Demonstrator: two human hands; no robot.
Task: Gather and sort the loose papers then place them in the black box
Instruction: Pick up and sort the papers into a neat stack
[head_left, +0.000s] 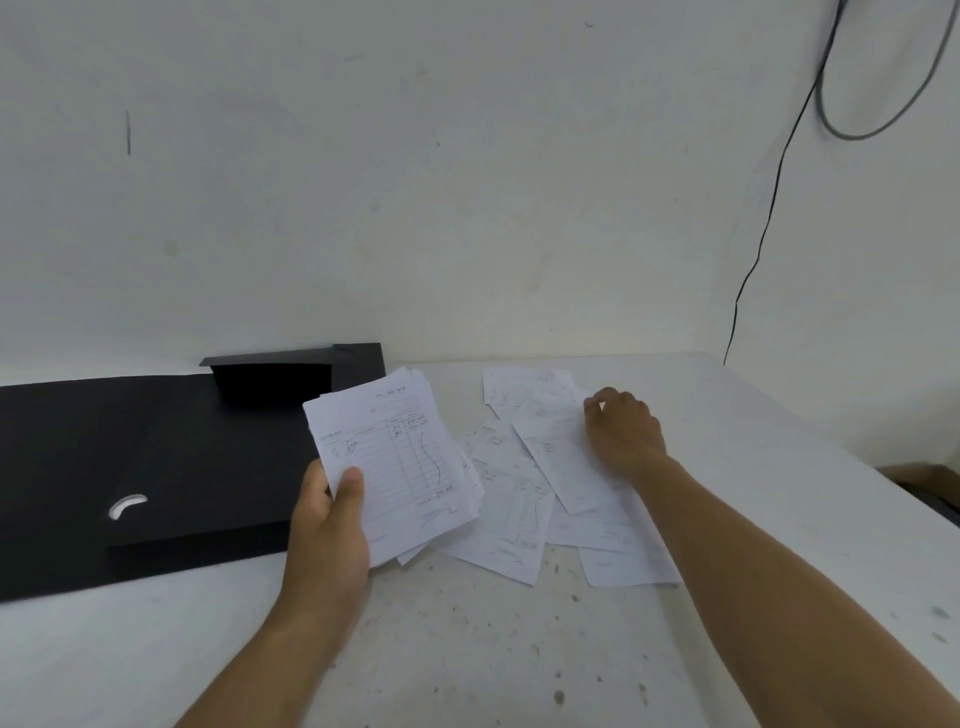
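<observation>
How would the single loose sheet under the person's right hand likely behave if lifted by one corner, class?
Probably floppy: the loose sheet looks like thin form paper, like the stack in the left hand. Likely very light, so the right hand could slide it. It overlaps other sheets, so neighbours may shift.

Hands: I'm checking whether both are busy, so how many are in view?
2. The left hand holds the stack of papers beside the black box; the right hand rests on the loose papers spread on the table.
</observation>
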